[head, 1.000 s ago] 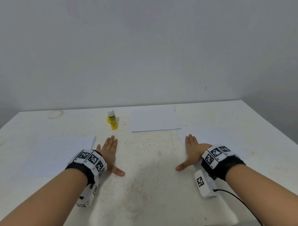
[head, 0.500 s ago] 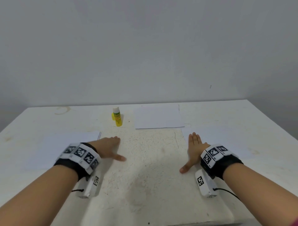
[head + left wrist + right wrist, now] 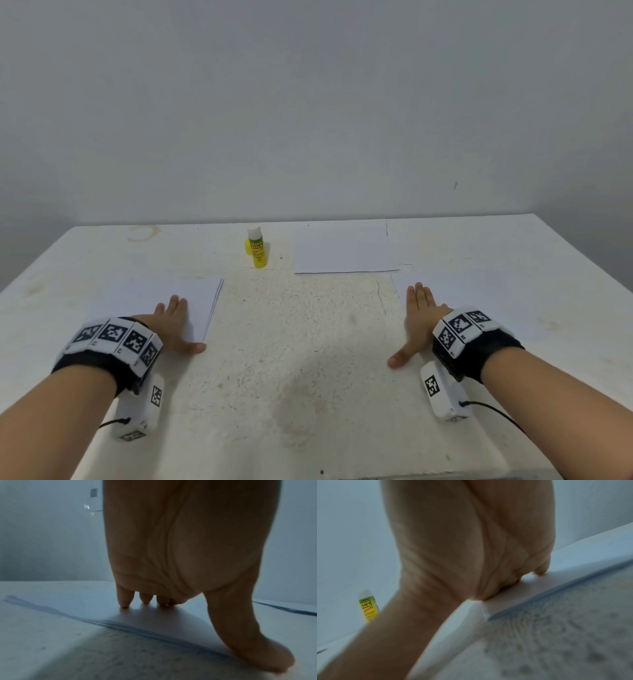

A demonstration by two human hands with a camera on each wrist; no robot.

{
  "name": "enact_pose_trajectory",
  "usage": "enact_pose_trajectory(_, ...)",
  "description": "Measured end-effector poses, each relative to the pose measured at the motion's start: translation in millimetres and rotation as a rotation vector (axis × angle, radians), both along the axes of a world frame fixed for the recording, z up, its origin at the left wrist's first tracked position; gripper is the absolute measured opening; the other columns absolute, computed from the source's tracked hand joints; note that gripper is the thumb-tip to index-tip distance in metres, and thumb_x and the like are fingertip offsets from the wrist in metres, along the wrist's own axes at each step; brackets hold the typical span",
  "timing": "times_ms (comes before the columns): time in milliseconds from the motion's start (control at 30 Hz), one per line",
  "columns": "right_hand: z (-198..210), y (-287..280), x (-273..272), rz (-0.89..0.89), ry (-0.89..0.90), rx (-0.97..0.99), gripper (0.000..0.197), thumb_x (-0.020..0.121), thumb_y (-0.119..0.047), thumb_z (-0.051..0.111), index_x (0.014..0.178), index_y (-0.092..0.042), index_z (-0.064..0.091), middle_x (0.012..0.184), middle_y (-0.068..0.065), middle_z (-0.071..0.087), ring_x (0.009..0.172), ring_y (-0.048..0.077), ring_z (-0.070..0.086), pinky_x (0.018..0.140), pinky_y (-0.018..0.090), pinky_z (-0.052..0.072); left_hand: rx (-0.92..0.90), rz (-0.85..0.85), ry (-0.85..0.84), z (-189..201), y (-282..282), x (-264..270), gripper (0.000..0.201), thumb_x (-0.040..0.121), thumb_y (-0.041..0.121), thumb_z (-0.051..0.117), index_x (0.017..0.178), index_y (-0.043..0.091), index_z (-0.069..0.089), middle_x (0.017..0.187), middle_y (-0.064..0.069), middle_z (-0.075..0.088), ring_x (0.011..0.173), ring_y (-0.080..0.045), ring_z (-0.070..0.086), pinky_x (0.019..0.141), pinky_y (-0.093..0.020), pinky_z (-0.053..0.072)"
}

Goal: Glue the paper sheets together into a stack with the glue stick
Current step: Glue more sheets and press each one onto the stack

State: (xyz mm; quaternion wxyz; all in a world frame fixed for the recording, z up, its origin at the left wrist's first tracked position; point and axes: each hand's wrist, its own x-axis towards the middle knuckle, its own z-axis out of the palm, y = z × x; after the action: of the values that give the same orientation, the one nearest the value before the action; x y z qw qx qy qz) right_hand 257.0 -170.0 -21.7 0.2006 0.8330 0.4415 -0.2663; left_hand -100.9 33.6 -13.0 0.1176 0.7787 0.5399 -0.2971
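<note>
A yellow glue stick (image 3: 257, 248) with a white cap stands upright at the back of the table, also visible in the right wrist view (image 3: 368, 605). One white sheet (image 3: 344, 251) lies to its right. My left hand (image 3: 185, 325) rests flat on a thin stack of white sheets (image 3: 161, 294) at the left; its fingertips (image 3: 125, 600) touch the paper (image 3: 150, 616) and the thumb lies at the stack's near right corner. My right hand (image 3: 411, 325) lies flat on the left edge of another white sheet (image 3: 486, 294), thumb spread onto the table.
The white table (image 3: 301, 359) has a rough, speckled patch between my hands and a crack near the right sheet. A plain grey wall stands right behind the table's back edge. The table's right edge runs past the right sheet.
My left hand has moved left from the bare table onto the stack of sheets. The right hand has stayed where it was. The head view has shifted slightly.
</note>
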Motion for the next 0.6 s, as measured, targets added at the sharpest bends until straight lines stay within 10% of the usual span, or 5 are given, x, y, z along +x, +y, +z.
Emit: enact_pose_trajectory(600, 3, -2, -3, -0.002, -0.004, -0.008, 0.156, 0.052, -0.077, 0.070, 0.140, 0.002, -0.032, 0.151, 0.018, -0.034, 0.144, 0.032, -0.022, 0.117, 0.052, 0.003, -0.080, 0.061, -0.171, 11, 5, -11, 0.072, 0.102, 0.045, 0.027, 0.151, 0.008, -0.010, 0.159, -0.009, -0.016, 0.149, -0.023, -0.001, 0.117, -0.032, 0.010)
